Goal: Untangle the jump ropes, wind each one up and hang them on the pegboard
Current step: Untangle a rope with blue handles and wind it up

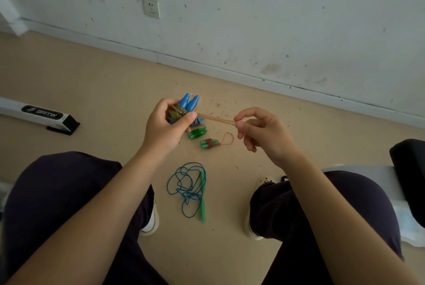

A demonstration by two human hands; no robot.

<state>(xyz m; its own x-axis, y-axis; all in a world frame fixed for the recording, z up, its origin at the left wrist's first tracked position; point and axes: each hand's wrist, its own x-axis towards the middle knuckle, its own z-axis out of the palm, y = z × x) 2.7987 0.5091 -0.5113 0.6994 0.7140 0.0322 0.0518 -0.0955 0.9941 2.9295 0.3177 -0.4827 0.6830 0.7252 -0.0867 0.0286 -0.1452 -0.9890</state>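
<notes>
the step in hand looks like winding the last of the orange rope (pixel 216 119) round the pair of blue handles (pixel 189 102); to do it well, i'd judge, keep the doubled strand taut, lay each turn snug beside the one before, and save a short tail to tuck under so the bundle holds; the left hand (pixel 166 127) has its fingers curled round the handles and the turns already on them, thumb pressed over the wrap; the right hand (pixel 262 131) pinches the strand's free end between thumb and forefinger, other fingers loosely bent and holding nothing; on the floor (pixel 92 82) below lie two wound green-handled bundles (pixel 203 138) and a loose blue rope (pixel 188 189) still in a heap; no pegboard is in view.
</notes>
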